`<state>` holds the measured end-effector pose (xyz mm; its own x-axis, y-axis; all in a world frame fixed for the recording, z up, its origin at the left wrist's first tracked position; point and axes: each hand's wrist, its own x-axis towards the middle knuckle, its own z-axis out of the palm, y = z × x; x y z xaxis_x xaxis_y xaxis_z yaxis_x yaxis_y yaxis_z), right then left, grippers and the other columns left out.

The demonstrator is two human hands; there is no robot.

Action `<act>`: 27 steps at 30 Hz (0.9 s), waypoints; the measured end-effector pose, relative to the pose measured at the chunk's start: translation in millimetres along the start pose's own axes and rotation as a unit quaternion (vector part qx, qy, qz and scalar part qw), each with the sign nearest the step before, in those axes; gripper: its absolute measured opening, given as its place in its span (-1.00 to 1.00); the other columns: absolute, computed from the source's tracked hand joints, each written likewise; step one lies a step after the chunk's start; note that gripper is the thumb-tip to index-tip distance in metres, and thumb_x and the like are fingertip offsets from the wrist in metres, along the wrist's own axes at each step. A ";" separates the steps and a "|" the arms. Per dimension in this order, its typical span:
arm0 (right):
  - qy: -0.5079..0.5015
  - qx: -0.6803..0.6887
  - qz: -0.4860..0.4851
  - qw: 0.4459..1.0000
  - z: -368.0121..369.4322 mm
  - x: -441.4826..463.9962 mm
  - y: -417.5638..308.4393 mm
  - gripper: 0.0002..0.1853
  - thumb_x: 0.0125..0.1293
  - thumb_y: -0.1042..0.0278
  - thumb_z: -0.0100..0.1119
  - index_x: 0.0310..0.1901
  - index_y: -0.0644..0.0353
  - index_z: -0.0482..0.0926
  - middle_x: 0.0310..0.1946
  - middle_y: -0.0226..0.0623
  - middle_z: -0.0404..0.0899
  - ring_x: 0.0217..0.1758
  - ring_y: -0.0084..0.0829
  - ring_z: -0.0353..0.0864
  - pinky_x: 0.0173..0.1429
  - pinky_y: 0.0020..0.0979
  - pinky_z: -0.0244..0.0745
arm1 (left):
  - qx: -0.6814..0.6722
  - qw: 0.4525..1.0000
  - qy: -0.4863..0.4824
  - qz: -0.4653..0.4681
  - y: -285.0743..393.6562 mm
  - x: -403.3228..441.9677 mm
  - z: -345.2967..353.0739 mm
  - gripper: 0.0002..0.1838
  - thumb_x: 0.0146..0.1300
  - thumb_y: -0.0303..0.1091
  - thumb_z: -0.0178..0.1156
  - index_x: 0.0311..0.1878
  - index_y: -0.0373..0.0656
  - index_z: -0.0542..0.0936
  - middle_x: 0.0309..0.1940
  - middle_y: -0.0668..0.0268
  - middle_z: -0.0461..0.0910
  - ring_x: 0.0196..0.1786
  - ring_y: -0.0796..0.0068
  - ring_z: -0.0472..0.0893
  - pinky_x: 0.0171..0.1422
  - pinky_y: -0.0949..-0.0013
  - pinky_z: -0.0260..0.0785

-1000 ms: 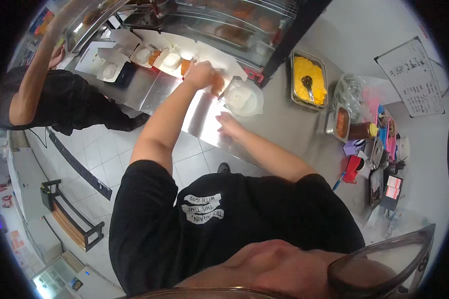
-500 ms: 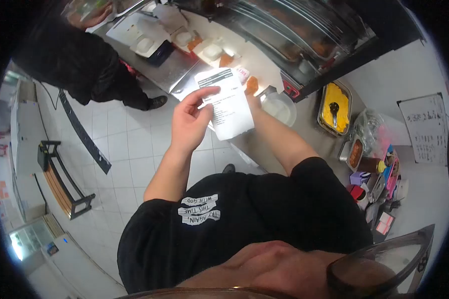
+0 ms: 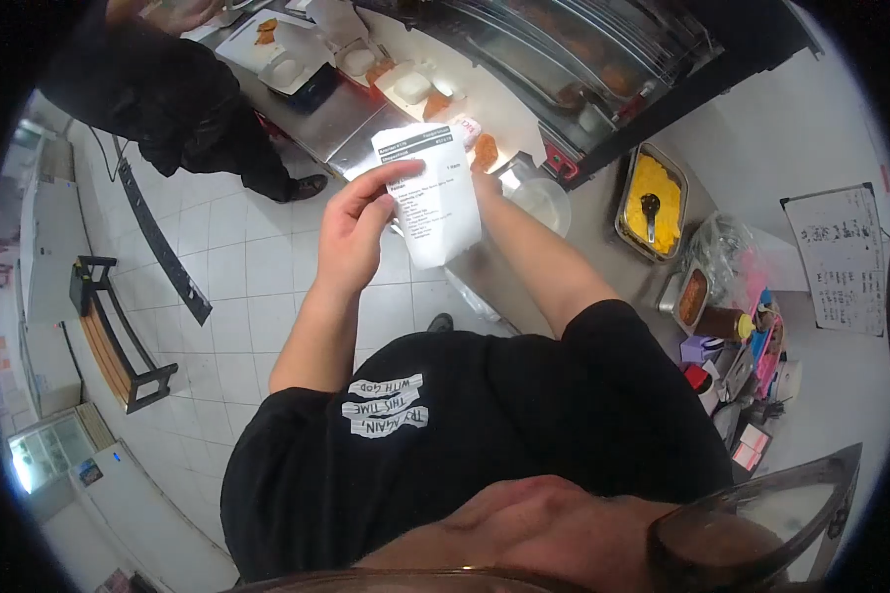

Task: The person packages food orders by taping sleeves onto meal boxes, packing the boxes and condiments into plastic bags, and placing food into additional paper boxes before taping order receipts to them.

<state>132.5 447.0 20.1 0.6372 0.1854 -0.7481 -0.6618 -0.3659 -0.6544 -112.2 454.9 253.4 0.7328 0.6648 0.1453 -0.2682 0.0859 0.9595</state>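
A printed paper receipt point(image 3: 431, 212) is held up in front of my chest, its text facing me. My left hand point(image 3: 354, 232) is at its left edge, index finger stretched across the printed lines and thumb bent against the paper. Behind the right edge is my right hand point(image 3: 482, 185), mostly hidden by the receipt, with its fingers out of sight. Just beyond the paper, pieces of orange-brown fried food point(image 3: 486, 151) and a white rice mound point(image 3: 411, 87) lie on white wrappers along the counter. A round translucent tub point(image 3: 541, 210) stands beside my right forearm.
A co-worker in dark clothes point(image 3: 153, 109) stands at the upper left by the counter. A glass display warmer point(image 3: 564, 59) runs along the back. To the right are a tray of yellow food with a black spoon point(image 3: 653, 203), a small sauce pan point(image 3: 692, 295) and a whiteboard point(image 3: 836, 259).
The receipt and both hands have shifted slightly left in view as the camera turned. The co-worker's hand has moved, and fried food now shows on the far white wrapper.
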 end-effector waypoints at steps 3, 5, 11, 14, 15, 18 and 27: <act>-0.073 0.012 -0.023 0.997 -2.5 32.7 5.0 -0.44 0.40 0.09 -0.01 0.21 0.41 0.23 0.12 0.20 0.41 0.08 0.17 0.57 -0.07 0.17 0.66 | 0.001 0.999 -0.017 -0.028 2.4 -4.5 -3.8 -0.54 0.19 -0.56 -0.12 0.16 -0.42 0.52 0.01 0.22 0.59 -0.19 0.68 0.47 -0.08 0.57 0.29; -0.079 -0.029 -0.016 0.996 -3.3 39.3 -0.2 -0.46 0.40 0.14 -0.01 0.17 0.48 0.23 0.04 0.23 0.48 -0.04 0.15 0.64 -0.16 0.08 0.70 | -0.004 1.000 -0.011 -0.026 3.5 -7.6 -5.5 -0.53 0.19 -0.54 -0.13 0.15 -0.42 0.53 -0.01 0.24 0.58 -0.23 0.69 0.41 -0.11 0.58 0.24; -0.006 -0.004 -0.080 0.997 -13.8 28.3 -7.0 -0.59 0.36 0.32 -0.01 -0.07 0.66 0.38 -0.22 0.18 0.58 -0.46 -0.03 0.70 -0.48 -0.31 0.70 | 0.001 1.000 0.010 -0.005 4.8 -11.6 -17.1 -0.54 0.21 -0.54 -0.14 0.14 -0.35 0.56 -0.15 0.40 0.59 -0.39 0.77 0.26 -0.29 0.62 0.12; -0.006 0.002 -0.141 0.990 -30.1 9.8 -5.0 -0.63 0.36 0.37 -0.07 -0.12 0.69 0.40 -0.23 0.16 0.57 -0.41 -0.05 0.71 -0.47 -0.29 0.69 | -0.001 1.000 -0.004 -0.008 9.8 -9.5 -18.0 -0.55 0.22 -0.54 -0.14 0.14 -0.35 0.57 -0.14 0.39 0.59 -0.38 0.77 0.27 -0.28 0.63 0.13; -0.017 0.005 -0.144 0.989 -37.4 -7.2 -8.2 -0.62 0.37 0.38 -0.08 -0.12 0.70 0.40 -0.23 0.16 0.57 -0.41 -0.05 0.72 -0.47 -0.29 0.68 | 0.003 1.000 -0.011 -0.008 9.2 -7.4 -19.8 -0.55 0.22 -0.54 -0.14 0.14 -0.35 0.57 -0.13 0.38 0.59 -0.37 0.77 0.27 -0.27 0.63 0.13; -0.029 0.018 -0.168 0.985 -69.0 -46.4 -2.4 -0.64 0.37 0.37 -0.11 -0.13 0.67 0.40 -0.23 0.17 0.59 -0.37 -0.07 0.73 -0.44 -0.30 0.66 | -0.026 0.998 -0.042 -0.025 5.2 1.7 -19.1 -0.55 0.25 -0.55 -0.17 0.14 -0.39 0.55 0.00 0.24 0.61 -0.19 0.64 0.49 -0.08 0.54 0.33; -0.083 0.101 -0.227 0.965 -262.3 -120.2 65.6 -0.68 0.36 0.39 -0.10 -0.14 0.61 0.42 -0.17 0.08 0.59 -0.24 -0.03 0.73 -0.08 -0.24 0.64 | 0.057 0.979 -0.168 -0.096 -21.2 37.2 19.7 -0.59 0.32 -0.44 -0.19 0.02 -0.33 0.63 -0.03 0.11 0.65 -0.02 0.40 0.62 0.11 0.34 0.46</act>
<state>116.2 161.4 96.0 0.8188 0.4348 -0.3748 -0.4030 -0.0295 -0.9147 -66.9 463.2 243.2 0.9325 0.3611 0.0114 -0.0469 0.0897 0.9949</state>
